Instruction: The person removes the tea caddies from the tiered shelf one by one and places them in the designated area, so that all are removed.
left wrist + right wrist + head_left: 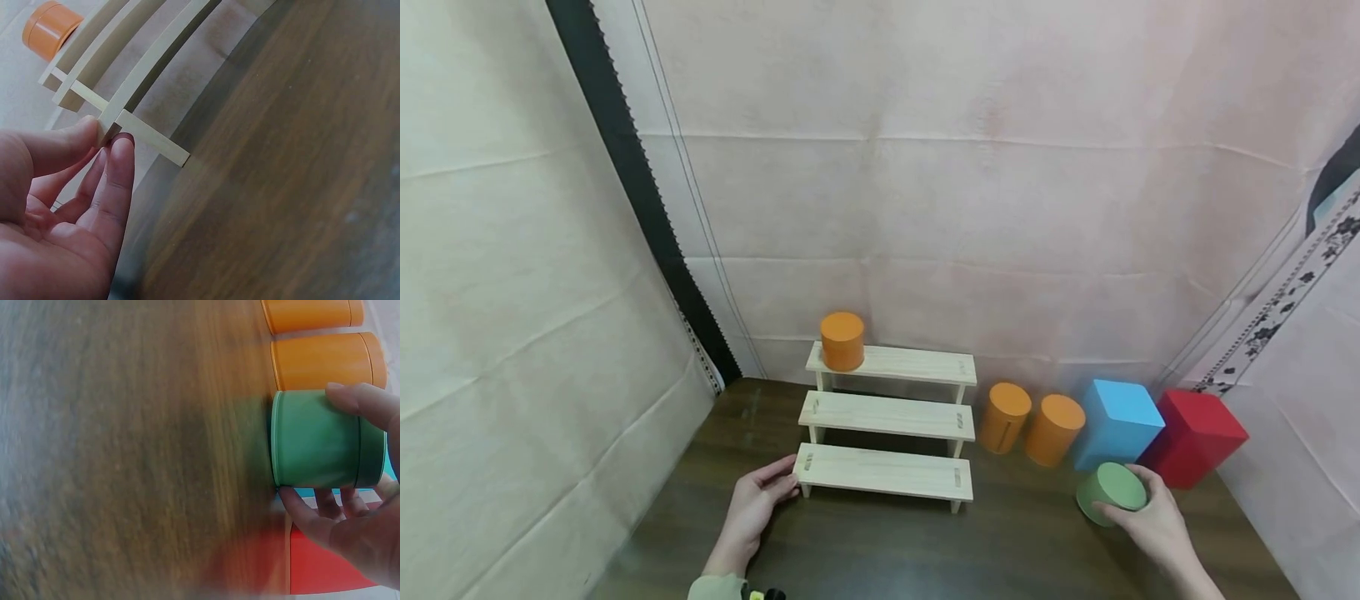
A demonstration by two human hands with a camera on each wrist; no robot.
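A pale wooden three-step rack (883, 471) stands on the table, and my left hand (756, 508) pinches the left end of its lowest step between thumb and fingertips, as the left wrist view shows closely. On the top step, at the left, sits an orange round canister (842, 342). My right hand (1153, 517) grips a green round canister (1112, 492) around its sides, thumb on one side and fingers on the other. In the right wrist view the green canister (319, 439) stands upright with its base at the table top.
Two more orange canisters (1006, 417) stand right of the rack. Beside them are a blue box (1116, 425) and a red box (1195, 437), just behind the green canister. Pale cloth (925, 208) hangs behind and on both sides of the dark wooden table (1000, 558).
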